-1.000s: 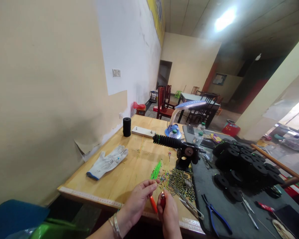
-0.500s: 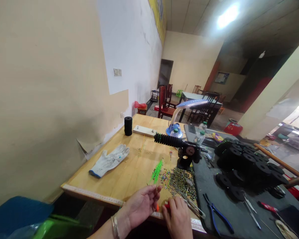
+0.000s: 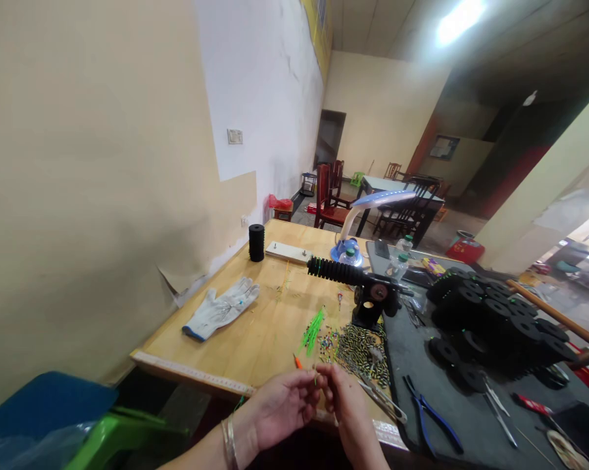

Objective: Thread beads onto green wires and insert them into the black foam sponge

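Note:
My left hand (image 3: pixel 283 403) and my right hand (image 3: pixel 344 398) meet fingertip to fingertip over the near edge of the wooden table (image 3: pixel 255 339). Both pinch something thin and small between them that I cannot make out. An orange-handled tool (image 3: pixel 297 361) lies on the table just beyond my left fingers. Beyond it lie a bundle of green strips (image 3: pixel 312 330), a scatter of coloured beads (image 3: pixel 328 342) and a pile of small black-and-yellow pieces (image 3: pixel 362 351).
A black ribbed spindle on a stand (image 3: pixel 358 287) stands mid-table. Pliers (image 3: pixel 429 414), tweezers and stacked black discs (image 3: pixel 490 323) lie on the dark mat at right. A white glove (image 3: pixel 221 309), a black roll (image 3: pixel 256 242) and a desk lamp (image 3: pixel 367 212) sit farther back.
My right hand put down the red lighter it held a second ago and came up to meet my left fingers. The orange tool now lies on the table.

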`<state>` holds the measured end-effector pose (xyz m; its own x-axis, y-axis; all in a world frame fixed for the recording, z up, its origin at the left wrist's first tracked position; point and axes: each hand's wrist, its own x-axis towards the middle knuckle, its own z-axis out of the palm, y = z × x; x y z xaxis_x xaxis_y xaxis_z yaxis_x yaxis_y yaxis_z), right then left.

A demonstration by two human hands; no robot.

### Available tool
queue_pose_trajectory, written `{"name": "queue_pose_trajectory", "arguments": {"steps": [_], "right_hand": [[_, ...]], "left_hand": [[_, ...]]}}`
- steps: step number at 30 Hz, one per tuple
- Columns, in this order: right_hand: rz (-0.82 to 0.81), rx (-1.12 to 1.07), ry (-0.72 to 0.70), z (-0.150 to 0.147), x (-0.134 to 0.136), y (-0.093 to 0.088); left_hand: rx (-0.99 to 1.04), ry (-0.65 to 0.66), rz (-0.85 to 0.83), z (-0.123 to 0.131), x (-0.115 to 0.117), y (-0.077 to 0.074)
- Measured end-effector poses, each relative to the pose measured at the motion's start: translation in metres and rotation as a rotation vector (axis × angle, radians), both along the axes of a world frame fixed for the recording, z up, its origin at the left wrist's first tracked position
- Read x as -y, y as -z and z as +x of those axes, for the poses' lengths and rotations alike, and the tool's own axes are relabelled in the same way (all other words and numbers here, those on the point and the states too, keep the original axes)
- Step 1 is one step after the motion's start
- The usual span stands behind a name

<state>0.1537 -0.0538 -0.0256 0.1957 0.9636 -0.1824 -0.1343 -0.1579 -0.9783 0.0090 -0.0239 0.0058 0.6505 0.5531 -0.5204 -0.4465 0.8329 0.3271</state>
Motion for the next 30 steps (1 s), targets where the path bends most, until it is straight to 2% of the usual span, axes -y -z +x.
{"name": "queue_pose_trajectory", "arguments": {"steps": [2,4,8,12,17,21,23,28,30], "right_hand": [[-0.071,-0.143,-0.044,-0.01,-0.007,-0.009],[-0.094,-0.18,-0.077,-0.019,-0.012,-0.015],[-0.078,-0.146,-0.145,-0.034,-0.019,-0.02],[-0.076,-0.081,-0.248,-0.053,-0.026,-0.024],[-0.071,-0.081,-0.316,-0.083,-0.031,-0.026],[-0.109,-0.047,-0.42,-0.103,-0.033,-0.024],[-0.015,0.092,-0.433,-0.108,-0.036,-0.022],[0.437,0.755,-0.412,-0.108,-0.046,-0.012],[0.591,0.927,-0.435,-0.108,-0.048,-0.007]], "left_hand": [[-0.013,0.007,0.041,-0.004,0.001,-0.002],[-0.041,-0.005,0.083,-0.01,0.001,-0.004],[-0.103,-0.036,0.087,-0.028,0.004,-0.006],[-0.104,-0.1,0.069,-0.047,0.008,-0.001],[-0.09,-0.198,0.208,-0.07,0.017,0.009],[-0.066,-0.272,0.242,-0.091,0.025,0.015],[-0.099,-0.315,0.26,-0.106,0.028,0.015],[-0.325,-0.495,0.367,-0.159,0.035,0.017],[-0.44,-0.561,0.382,-0.177,0.039,0.021]]}}
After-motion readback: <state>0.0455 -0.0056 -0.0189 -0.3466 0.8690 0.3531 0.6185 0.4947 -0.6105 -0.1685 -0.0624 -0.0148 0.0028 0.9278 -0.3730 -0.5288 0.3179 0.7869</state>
